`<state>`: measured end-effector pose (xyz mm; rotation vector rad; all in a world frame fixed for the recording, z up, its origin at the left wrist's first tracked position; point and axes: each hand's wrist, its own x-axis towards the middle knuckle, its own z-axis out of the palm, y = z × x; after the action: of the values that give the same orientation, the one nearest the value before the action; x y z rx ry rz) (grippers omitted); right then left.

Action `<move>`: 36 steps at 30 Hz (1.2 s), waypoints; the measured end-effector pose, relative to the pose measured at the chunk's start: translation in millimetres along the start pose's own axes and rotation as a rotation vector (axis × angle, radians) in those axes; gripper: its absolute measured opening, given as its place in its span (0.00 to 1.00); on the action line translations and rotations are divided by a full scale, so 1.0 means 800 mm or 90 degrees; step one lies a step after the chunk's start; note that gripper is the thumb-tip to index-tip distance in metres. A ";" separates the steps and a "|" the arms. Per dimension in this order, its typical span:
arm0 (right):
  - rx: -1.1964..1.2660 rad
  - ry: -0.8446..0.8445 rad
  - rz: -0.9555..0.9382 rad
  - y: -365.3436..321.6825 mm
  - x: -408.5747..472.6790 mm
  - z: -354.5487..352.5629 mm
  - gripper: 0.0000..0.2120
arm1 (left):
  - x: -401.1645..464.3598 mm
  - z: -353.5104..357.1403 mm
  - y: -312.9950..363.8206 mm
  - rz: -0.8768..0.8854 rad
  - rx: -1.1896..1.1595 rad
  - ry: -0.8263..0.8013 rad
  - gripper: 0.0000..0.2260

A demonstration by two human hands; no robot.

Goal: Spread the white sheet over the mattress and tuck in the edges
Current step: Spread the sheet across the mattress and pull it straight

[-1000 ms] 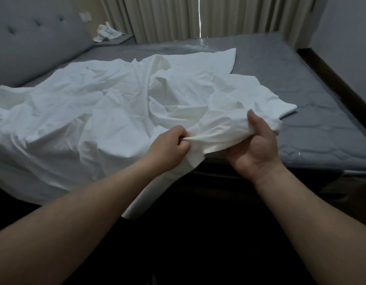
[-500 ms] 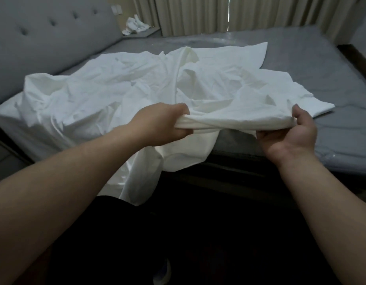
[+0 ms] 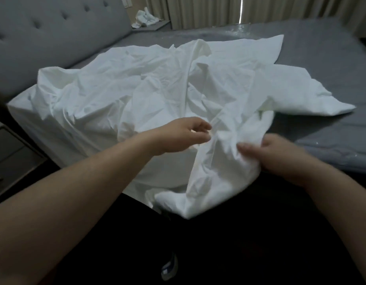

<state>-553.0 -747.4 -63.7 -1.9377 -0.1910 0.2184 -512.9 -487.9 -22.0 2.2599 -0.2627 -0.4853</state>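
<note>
The white sheet lies crumpled on the grey mattress, and it covers mostly the near left part of the bed, close to the padded grey headboard. On the left side the sheet hangs down over the corner of the mattress, and at the near edge one loose fold falls down in front of the bed toward the dark floor. One flat pointed part of the sheet reaches to the right over the bare mattress, and another flat part reaches to the far side, toward the curtains. The right half and the far part of the mattress are not covered, and there its quilted surface shows. The right hand holds a bunch of the sheet at the near edge; its fingers are curled into the cloth, though the hand is a little blurred. The left hand is just beside this bunch, above the sheet, with the fingers loosely bent and the thumb a little apart from them; it seems to grip nothing, but whether the fingertips touch the cloth I cannot tell. The two hands are near to each other, with a ridge of folded cloth between them. In the far left corner, behind the headboard, a small heap of white cloth lies on a nightstand
</note>
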 end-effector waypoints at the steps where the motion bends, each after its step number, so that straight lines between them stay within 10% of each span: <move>1: -0.141 -0.049 0.005 0.003 -0.004 0.005 0.09 | 0.004 0.013 0.013 0.006 -0.028 0.023 0.13; 7: -0.222 -0.171 0.029 0.020 -0.016 0.028 0.34 | 0.046 0.097 0.060 -0.024 0.145 0.035 0.31; 13: 0.301 -0.170 0.143 0.025 -0.026 0.013 0.18 | 0.070 0.124 0.065 0.043 0.155 0.051 0.10; 18: 0.560 -0.032 0.229 0.037 -0.004 0.001 0.29 | 0.064 0.105 0.075 0.200 0.015 0.128 0.08; 23: 0.752 0.121 0.200 0.048 0.026 -0.026 0.37 | 0.040 0.087 0.086 0.274 -0.085 -0.245 0.05; 28: 0.721 0.279 0.277 0.075 0.053 -0.051 0.22 | 0.032 0.101 0.078 0.155 0.107 -0.480 0.03; 32: 0.637 0.532 0.114 0.073 0.062 -0.064 0.17 | 0.050 0.116 0.068 0.138 0.214 -0.219 0.07; 36: 0.073 0.564 -0.119 0.047 0.030 -0.068 0.14 | 0.076 0.130 0.081 0.132 -0.046 0.099 0.22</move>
<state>-515.0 -804.7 -80.5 -1.7204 0.2252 -0.7314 -504.4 -620.9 -52.7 2.1570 -0.3879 -0.2065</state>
